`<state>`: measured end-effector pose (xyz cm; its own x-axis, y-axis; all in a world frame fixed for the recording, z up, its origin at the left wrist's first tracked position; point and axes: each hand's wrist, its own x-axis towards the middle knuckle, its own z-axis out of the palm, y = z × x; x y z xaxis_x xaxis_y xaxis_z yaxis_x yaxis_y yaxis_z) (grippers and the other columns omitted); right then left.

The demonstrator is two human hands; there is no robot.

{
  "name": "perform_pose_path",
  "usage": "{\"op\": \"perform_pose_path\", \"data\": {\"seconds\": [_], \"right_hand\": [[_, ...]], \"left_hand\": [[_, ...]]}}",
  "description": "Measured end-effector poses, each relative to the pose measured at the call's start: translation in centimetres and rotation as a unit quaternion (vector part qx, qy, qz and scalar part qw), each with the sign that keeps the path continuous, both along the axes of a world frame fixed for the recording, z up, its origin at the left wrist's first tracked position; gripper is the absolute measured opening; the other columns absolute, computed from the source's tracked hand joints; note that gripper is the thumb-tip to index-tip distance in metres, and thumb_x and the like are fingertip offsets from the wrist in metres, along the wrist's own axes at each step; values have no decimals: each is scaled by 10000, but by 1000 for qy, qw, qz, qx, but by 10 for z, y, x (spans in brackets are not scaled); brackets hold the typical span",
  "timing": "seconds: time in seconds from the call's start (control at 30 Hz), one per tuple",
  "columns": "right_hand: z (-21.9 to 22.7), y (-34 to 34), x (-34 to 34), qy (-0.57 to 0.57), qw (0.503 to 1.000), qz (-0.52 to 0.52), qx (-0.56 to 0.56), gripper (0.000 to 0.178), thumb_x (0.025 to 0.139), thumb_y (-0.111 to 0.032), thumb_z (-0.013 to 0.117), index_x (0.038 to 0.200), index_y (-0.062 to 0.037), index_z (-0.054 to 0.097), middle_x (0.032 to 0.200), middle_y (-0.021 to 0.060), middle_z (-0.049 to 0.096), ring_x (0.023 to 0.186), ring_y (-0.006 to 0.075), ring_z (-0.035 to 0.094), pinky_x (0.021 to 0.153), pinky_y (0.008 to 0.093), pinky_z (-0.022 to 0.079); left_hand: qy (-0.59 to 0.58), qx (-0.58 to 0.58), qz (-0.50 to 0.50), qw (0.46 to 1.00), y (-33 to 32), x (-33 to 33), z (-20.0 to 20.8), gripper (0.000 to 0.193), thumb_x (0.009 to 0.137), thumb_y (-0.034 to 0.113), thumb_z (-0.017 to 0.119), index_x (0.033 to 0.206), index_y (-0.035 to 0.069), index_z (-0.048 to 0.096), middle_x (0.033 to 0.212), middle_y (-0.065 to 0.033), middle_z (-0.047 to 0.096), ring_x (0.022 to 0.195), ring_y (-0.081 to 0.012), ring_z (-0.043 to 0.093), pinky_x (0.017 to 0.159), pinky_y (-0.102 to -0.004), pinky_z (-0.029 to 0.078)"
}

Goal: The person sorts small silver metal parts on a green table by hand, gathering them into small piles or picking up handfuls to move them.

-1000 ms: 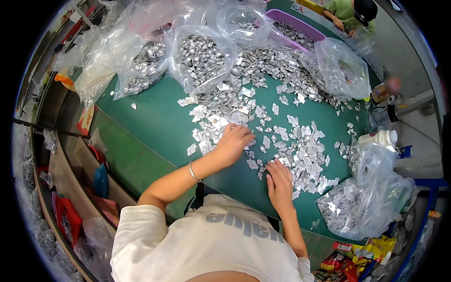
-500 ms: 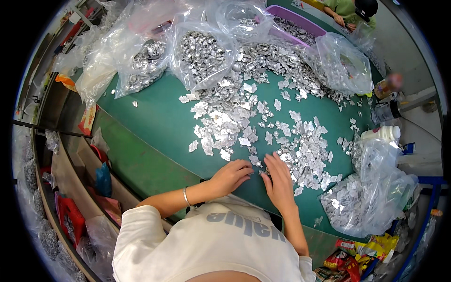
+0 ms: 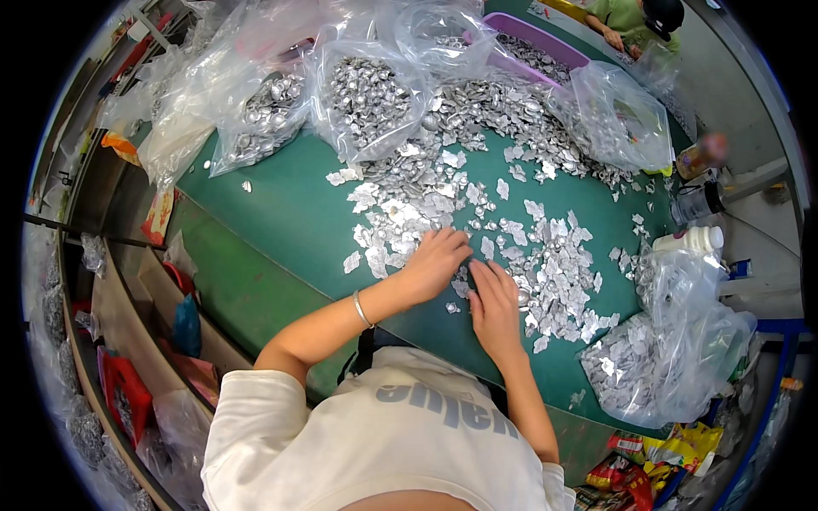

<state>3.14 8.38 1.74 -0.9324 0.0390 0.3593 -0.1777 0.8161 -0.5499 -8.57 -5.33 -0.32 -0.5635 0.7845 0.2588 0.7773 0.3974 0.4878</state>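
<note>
My left hand (image 3: 436,262) reaches over the near edge of a pile of flat silvery metal pieces (image 3: 396,226). Its fingers are bent together and their tips hide what they may hold. Close beside it on the right is my right hand (image 3: 496,311), fingers stretched forward and thumb a little apart, with nothing visible in it. That hand lies along the left side of a second pile of flat metal pieces (image 3: 558,272). A small rounded metal piece (image 3: 452,307) lies alone on the green tabletop (image 3: 281,230), left of my right thumb.
Clear plastic bags of metal parts (image 3: 366,98) line the far side, by a purple bin (image 3: 537,38). At right stand another filled bag (image 3: 635,366) and a white bottle (image 3: 694,239). A co-worker in green (image 3: 626,21) sits far right. Shelves (image 3: 128,315) run along the left.
My left hand has moved forward to the pile's near edge. My right hand has shifted slightly forward and left. The small piece left of my right thumb now shows on the tabletop.
</note>
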Motion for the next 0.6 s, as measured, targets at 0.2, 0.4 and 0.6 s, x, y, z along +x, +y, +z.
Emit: {"op": "perform_pose_path", "data": {"seconds": [0.2, 0.4, 0.6], "right_hand": [[-21, 7, -9, 38, 999, -27, 1, 230, 759, -35, 685, 985, -13, 645, 922, 81, 605, 948, 265, 555, 873, 408, 385], [-9, -5, -15, 31, 997, -67, 24, 243, 733, -87, 728, 956, -33, 647, 911, 72, 608, 901, 252, 551, 830, 390, 381], [-9, -3, -15, 16, 997, -70, -3, 205, 741, -105, 728, 911, -34, 639, 956, 61, 609, 899, 269, 531, 794, 388, 378]], "left_hand": [[-18, 109, 34, 993, -6, 1, 3, 198, 769, -35, 615, 944, 58, 615, 982, -69, 576, 955, -262, 534, 812, -353, 379], [-79, 175, 35, 981, -32, 37, 17, 257, 747, -76, 637, 966, 55, 616, 972, -80, 590, 894, -290, 555, 777, -375, 434], [-150, 133, -18, 980, -37, 68, 2, 285, 750, -58, 654, 1018, 35, 618, 1038, -108, 581, 919, -298, 557, 806, -393, 445]]}}
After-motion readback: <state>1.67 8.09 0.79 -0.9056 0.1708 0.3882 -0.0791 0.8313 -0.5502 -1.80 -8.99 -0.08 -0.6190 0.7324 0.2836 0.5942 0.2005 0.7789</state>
